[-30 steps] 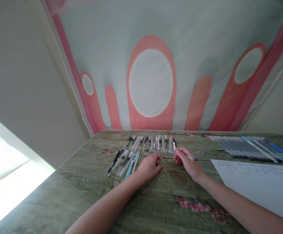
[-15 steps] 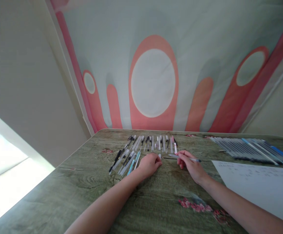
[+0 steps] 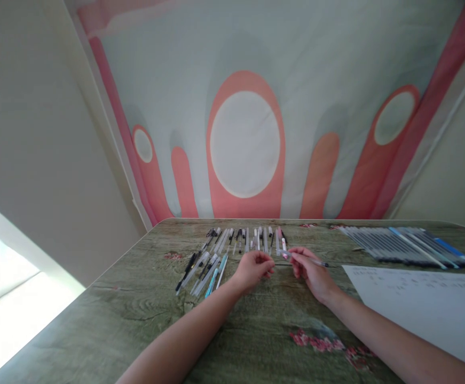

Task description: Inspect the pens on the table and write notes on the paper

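My right hand (image 3: pixel 309 271) is closed on a clear pen barrel (image 3: pixel 321 263), which lies nearly level across its fingers, dark end to the right. Left of it, my left hand (image 3: pixel 252 271) has thumb and fingers pinched together at the left end of a thin dark pen refill (image 3: pixel 282 264). The refill spans the small gap between both hands, and the fingers hide its left tip. Just beyond the hands, a pink-and-white pen (image 3: pixel 284 246) lies by a row of clear barrels and caps. Left of my left forearm are turquoise pens (image 3: pixel 213 281).
Black and clear pens (image 3: pixel 192 269) lie at the left of the wood-patterned table (image 3: pixel 136 320). At the right sit a broad row of grey pens (image 3: pixel 380 245), a blue pen (image 3: pixel 452 250) and a paper sheet with writing (image 3: pixel 424 309). A patterned wall hanging (image 3: pixel 246 208) rises behind the table.
My left hand has lifted and turned, its fingers now pinched at the refill's left end. The white cap seen beside it no longer shows. My right hand keeps the barrel; the view has shifted slightly.
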`<state>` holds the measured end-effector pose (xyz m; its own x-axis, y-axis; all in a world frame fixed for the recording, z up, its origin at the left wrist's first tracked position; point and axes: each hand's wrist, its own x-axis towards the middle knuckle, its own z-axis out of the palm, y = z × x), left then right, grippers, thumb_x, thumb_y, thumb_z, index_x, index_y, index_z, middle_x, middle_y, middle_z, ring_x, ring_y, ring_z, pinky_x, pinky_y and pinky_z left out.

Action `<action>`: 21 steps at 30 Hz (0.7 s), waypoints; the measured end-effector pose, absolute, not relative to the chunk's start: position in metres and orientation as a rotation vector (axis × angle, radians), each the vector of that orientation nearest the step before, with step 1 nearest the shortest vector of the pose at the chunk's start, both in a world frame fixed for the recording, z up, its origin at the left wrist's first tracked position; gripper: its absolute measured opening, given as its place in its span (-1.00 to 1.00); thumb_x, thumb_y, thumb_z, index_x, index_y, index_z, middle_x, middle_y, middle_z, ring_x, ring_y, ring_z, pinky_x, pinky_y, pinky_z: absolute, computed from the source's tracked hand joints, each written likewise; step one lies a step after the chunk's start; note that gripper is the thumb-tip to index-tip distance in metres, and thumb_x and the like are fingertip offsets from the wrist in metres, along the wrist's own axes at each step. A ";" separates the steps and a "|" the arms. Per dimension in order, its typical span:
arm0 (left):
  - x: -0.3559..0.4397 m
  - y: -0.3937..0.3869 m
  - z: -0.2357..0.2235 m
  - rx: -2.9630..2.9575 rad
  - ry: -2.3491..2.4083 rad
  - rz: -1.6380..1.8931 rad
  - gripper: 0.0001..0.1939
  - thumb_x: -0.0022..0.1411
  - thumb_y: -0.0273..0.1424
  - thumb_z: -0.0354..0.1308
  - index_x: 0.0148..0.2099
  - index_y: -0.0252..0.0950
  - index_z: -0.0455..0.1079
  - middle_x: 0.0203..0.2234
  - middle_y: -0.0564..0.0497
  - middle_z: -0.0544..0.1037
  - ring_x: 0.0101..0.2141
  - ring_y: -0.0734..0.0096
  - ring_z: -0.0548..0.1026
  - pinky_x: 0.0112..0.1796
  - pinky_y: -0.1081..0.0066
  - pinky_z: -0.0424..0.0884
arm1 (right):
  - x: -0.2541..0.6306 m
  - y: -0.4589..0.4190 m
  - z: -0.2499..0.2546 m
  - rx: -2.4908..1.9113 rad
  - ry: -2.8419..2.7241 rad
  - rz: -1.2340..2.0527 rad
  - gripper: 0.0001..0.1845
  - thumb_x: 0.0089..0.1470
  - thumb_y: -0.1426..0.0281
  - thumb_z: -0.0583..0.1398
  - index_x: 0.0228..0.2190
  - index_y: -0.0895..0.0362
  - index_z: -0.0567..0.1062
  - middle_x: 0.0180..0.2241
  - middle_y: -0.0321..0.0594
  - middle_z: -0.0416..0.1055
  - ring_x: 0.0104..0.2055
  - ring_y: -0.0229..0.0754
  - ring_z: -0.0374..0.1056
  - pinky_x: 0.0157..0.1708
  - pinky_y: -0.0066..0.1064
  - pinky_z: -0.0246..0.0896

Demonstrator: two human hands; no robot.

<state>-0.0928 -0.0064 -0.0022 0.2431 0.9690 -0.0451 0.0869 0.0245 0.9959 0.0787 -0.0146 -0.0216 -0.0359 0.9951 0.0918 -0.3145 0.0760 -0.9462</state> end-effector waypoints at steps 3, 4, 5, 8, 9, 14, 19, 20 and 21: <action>-0.084 -0.001 -0.004 1.051 1.043 1.016 -0.74 -0.17 -0.34 0.27 -0.44 -0.36 0.31 -0.60 0.06 0.43 -0.55 0.56 0.39 -0.53 0.55 0.29 | 0.080 -0.015 -0.019 -0.867 -0.996 1.328 -0.80 -0.12 0.29 0.19 -0.39 0.12 0.39 -0.56 -0.35 0.28 -0.63 -0.38 0.11 -0.65 -0.50 0.00; -0.082 0.001 -0.005 0.968 1.018 1.043 -0.72 -0.18 -0.34 0.28 -0.43 -0.37 0.30 -0.57 0.05 0.44 -0.54 0.57 0.39 -0.52 0.57 0.29 | 0.081 -0.014 -0.019 -0.856 -0.977 1.339 -0.79 -0.13 0.29 0.20 -0.39 0.12 0.40 -0.56 -0.35 0.28 -0.63 -0.38 0.11 -0.65 -0.50 0.00; -0.080 0.002 -0.006 0.899 0.992 1.077 -0.71 -0.18 -0.34 0.29 -0.42 -0.37 0.30 -0.56 0.05 0.44 -0.54 0.59 0.39 -0.51 0.58 0.30 | 0.081 -0.013 -0.019 -0.843 -0.956 1.350 -0.78 -0.15 0.30 0.21 -0.39 0.12 0.40 -0.56 -0.35 0.29 -0.63 -0.39 0.11 -0.66 -0.50 0.00; -0.077 0.004 -0.012 0.806 0.905 1.185 -0.70 -0.17 -0.34 0.29 -0.41 -0.38 0.29 -0.55 0.05 0.43 -0.55 0.64 0.37 -0.49 0.60 0.30 | 0.085 -0.010 -0.021 -0.804 -0.888 1.378 -0.75 -0.19 0.28 0.24 -0.39 0.12 0.41 -0.56 -0.34 0.30 -0.65 -0.40 0.10 -0.68 -0.50 -0.01; -0.077 0.005 -0.014 0.804 0.881 1.213 -0.70 -0.17 -0.33 0.29 -0.41 -0.38 0.28 -0.55 0.06 0.43 -0.56 0.66 0.36 -0.48 0.60 0.30 | 0.086 -0.009 -0.021 -0.795 -0.873 1.385 -0.74 -0.19 0.27 0.24 -0.40 0.12 0.42 -0.57 -0.33 0.31 -0.65 -0.40 0.10 -0.69 -0.50 -0.01; -0.078 0.004 -0.020 0.850 0.836 1.255 -0.69 -0.13 -0.31 0.26 -0.39 -0.38 0.25 -0.56 0.08 0.41 -0.61 0.71 0.30 -0.52 0.62 0.23 | 0.089 -0.007 -0.021 -0.777 -0.880 1.433 -0.73 -0.17 0.23 0.22 -0.42 0.15 0.44 -0.57 -0.30 0.32 -0.66 -0.39 0.09 -0.68 -0.49 -0.04; -0.077 0.004 -0.023 0.955 0.861 1.272 -0.66 -0.09 -0.24 0.22 -0.34 -0.36 0.23 -0.58 0.12 0.38 -0.63 0.71 0.26 -0.54 0.62 0.16 | 0.088 -0.009 -0.018 -0.789 -0.903 1.447 -0.72 -0.15 0.20 0.21 -0.42 0.16 0.44 -0.57 -0.29 0.33 -0.66 -0.39 0.07 -0.68 -0.50 -0.05; -0.076 0.003 -0.024 0.978 0.871 1.274 -0.66 -0.07 -0.23 0.20 -0.33 -0.35 0.23 -0.58 0.12 0.37 -0.63 0.71 0.25 -0.55 0.62 0.15 | 0.088 -0.009 -0.018 -0.792 -0.914 1.450 -0.72 -0.14 0.20 0.20 -0.42 0.16 0.44 -0.56 -0.30 0.33 -0.65 -0.39 0.07 -0.68 -0.50 -0.06; -0.076 0.003 -0.024 1.001 0.877 1.273 -0.66 -0.06 -0.22 0.19 -0.32 -0.35 0.22 -0.58 0.13 0.36 -0.63 0.71 0.24 -0.55 0.62 0.14 | 0.088 -0.009 -0.018 -0.792 -0.925 1.455 -0.73 -0.13 0.21 0.20 -0.41 0.15 0.44 -0.56 -0.30 0.33 -0.65 -0.39 0.07 -0.67 -0.50 -0.06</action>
